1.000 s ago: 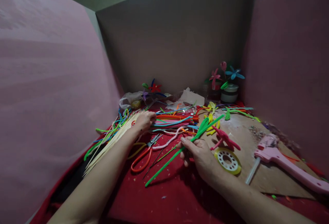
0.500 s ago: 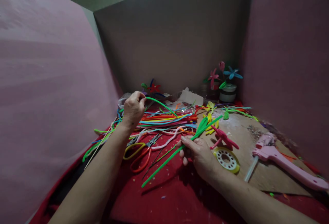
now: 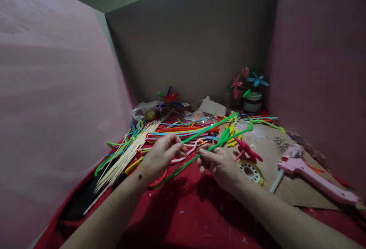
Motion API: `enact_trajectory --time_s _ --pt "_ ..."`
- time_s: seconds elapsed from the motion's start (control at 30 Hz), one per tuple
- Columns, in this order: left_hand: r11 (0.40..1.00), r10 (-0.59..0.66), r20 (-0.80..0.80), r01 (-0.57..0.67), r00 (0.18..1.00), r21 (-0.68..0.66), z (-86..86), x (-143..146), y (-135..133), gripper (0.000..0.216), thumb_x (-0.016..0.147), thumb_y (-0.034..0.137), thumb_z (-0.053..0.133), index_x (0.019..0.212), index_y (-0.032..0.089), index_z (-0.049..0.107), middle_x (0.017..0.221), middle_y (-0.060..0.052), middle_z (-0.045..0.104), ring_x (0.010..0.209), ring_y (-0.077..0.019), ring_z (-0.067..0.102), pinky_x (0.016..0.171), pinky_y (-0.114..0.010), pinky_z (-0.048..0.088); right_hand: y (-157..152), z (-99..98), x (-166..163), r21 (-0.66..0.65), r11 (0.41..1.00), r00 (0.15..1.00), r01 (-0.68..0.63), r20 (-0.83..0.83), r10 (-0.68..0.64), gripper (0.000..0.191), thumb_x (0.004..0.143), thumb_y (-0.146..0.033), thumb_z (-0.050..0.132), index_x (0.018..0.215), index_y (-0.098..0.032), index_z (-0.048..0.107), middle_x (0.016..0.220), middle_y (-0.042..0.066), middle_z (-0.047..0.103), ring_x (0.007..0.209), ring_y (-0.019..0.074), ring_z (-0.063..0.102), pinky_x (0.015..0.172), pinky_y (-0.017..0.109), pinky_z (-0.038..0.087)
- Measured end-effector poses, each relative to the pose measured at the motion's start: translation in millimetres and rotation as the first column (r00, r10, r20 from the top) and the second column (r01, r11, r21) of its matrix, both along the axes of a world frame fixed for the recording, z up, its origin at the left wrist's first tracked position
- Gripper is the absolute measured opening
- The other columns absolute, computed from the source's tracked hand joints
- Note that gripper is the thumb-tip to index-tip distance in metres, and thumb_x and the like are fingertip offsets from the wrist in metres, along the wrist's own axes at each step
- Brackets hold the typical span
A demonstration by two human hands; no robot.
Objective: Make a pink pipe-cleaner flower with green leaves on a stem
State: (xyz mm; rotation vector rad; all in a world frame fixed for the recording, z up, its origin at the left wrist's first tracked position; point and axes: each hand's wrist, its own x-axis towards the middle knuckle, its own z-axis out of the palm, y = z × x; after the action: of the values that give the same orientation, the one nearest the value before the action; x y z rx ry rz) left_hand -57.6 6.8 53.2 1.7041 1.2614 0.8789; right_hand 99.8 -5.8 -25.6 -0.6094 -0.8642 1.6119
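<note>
Pipe cleaners (image 3: 211, 127), two green, left hand (image 3: 162, 153) pinching one, right hand (image 3: 221, 165) gripping other

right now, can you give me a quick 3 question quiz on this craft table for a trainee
1. True or false: the left hand pinches a green pipe cleaner.
2. The right hand holds: A) a leafy green stem B) scissors C) a jar lid
3. What colour is the glue gun lying on the cardboard?

Key: 1 true; 2 A; 3 pink
</note>
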Motion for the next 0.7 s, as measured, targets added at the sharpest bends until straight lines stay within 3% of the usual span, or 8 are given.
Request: enact_trajectory --time_s 0.1,0.23,0.5,0.7 --pt "0.991 -0.07 0.038 0.074 0.997 -0.111 -19.4 7 -13 0.017 0.073 0.03 0.055 0.068 0.017 0.044 0.065 0.002 0.059 0.052 -0.0113 0.059 0.05 -0.022 0.043 0 1.4 0 0.039 0.999 1.0 -0.015 -0.014 0.015 0.019 0.069 -0.029 0.068 0.077 -0.014 0.059 0.057 0.0 0.06 0.044 0.0082 0.051 0.043 0.019 0.038" --pt "0.983 -0.062 0.03 0.066 0.998 -0.17 -30.5 5 -18 0.02 0.074 0.035 0.053 0.072 0.018 0.042 0.058 0.005 0.055 0.038 -0.0087 0.052 0.036 -0.018 0.03 0 1.3 0 0.061 0.998 1.0 -0.002 -0.029 0.004 0.021 0.069 -0.028 0.067 0.083 -0.014 0.061 0.058 0.0 0.06 0.046 0.0089 0.052 0.044 0.019 0.039" --pt "0.964 -0.057 0.096 0.08 0.994 -0.253 -36.0 -2 -17 0.028 0.069 0.042 0.059 0.071 0.018 0.044 0.057 0.004 0.056 0.034 -0.0052 0.042 0.033 -0.016 0.026 2 -2.4 1 0.09 0.996 0.998 -0.019 -0.05 0.023 0.021 0.069 -0.026 0.067 0.086 -0.014 0.064 0.057 0.0 0.061 0.048 0.0095 0.054 0.047 0.02 0.041" --pt "0.966 -0.038 0.05 0.049 0.998 -0.253 -30.9 2 -18 0.033 0.066 0.045 0.061 0.067 0.018 0.043 0.053 0.005 0.054 0.033 -0.005 0.04 0.034 -0.017 0.026 3 -1.8 0 0.096 0.994 0.998 -0.044 -0.034 0.047 0.022 0.069 -0.028 0.067 0.085 -0.014 0.065 0.055 0.0 0.061 0.046 0.0096 0.052 0.047 0.021 0.04"
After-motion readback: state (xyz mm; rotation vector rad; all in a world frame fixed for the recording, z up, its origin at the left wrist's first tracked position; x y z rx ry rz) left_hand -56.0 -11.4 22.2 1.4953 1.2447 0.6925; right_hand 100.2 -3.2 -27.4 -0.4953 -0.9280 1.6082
